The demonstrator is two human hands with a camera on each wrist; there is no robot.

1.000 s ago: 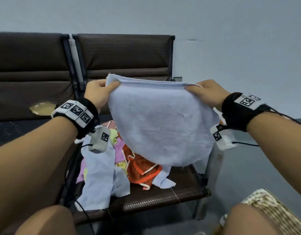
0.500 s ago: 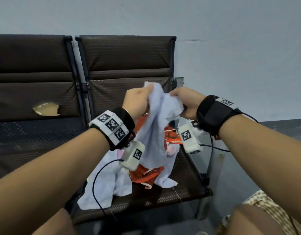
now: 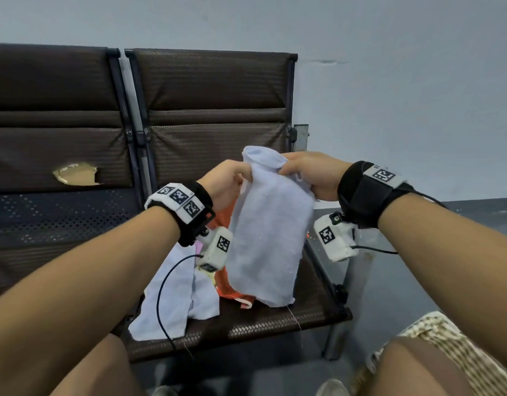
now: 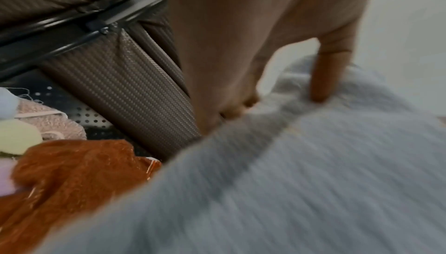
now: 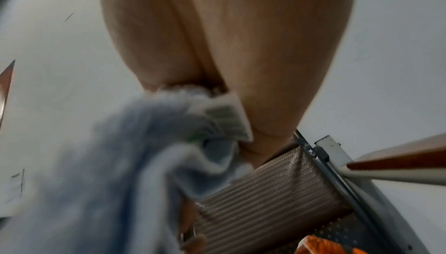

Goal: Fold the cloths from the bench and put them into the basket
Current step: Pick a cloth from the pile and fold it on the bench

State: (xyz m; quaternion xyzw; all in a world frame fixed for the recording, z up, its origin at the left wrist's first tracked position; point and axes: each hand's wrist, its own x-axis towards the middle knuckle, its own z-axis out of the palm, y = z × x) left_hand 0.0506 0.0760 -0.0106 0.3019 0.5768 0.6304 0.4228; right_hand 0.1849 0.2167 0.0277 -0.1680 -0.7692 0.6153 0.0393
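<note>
We had the light blue cloth [image 3: 268, 232] up in the air, in front of the bench backrest and above the seat, gripped at its top edge by both hands. Left hand [image 3: 228, 181] pinched the top left corner, fingers curled onto the fabric; left wrist view showed a fingertip [image 4: 323, 86] pressed into the cloth [image 4: 301, 182], though that frame was blurred. Right hand [image 3: 309, 174] clenched the top right corner, and the right wrist view showed bunched fabric [image 5: 135, 162] with a white label [image 5: 224, 117] coming out of the fist. Hands were close together, so the cloth hung doubled over as a narrow panel, its lower edge just above the seat, tilted slightly left at the bottom.

Bench [image 3: 275, 318] was dark brown, woven texture, with a torn patch [image 3: 76, 174] on the left backrest. On the seat behind the held cloth lay the rest of the pile: an orange cloth [image 3: 226, 281], partly hidden, and another pale blue cloth [image 3: 175, 295] draped toward the seat's front edge. Left wrist view also caught pink and yellow pieces [image 4: 17, 138] beside the orange one [image 4: 72, 172].

Woven basket [image 3: 452, 347] sat on the floor at lower right, mostly hidden behind our right knee; we couldn't tell its contents.
</note>
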